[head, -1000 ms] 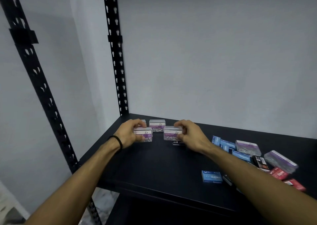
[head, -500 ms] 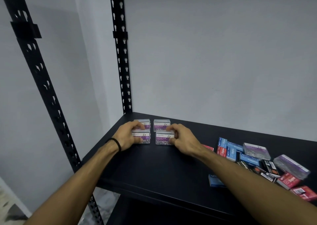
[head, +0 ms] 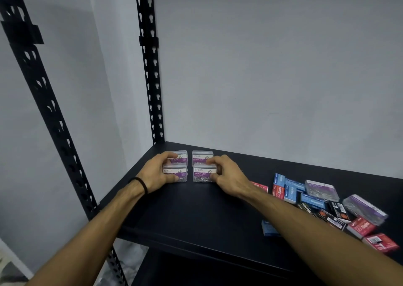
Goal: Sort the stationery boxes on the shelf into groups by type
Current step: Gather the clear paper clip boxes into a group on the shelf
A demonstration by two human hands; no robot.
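Reaching across the black shelf (head: 196,216), 2 forearms are seen from the near edge; a black band (head: 140,184) is worn on the left wrist; the left hand (head: 156,173) is curled round the front-left paper clip box (head: 180,174), thumb low on its front and fingers over its top; the right hand (head: 226,176) is curled round the front-right paper clip box (head: 204,173), thumb at its lower right corner and fingers at its upper right edge; both boxes are clear plastic, labelled in purple and white, with silver clips seen inside; each is set with its long axis left to right and its label facing the camera; just behind them 2 more such boxes, the back-left box (head: 182,155) and the back-right box (head: 201,157), are lined up the same way, so that a 2 by 2 block is formed near the back left corner; well apart to the right, a loose heap (head: 322,207) of blue, red and black staple boxes is lying, with 2 tilted clear clip boxes on it.
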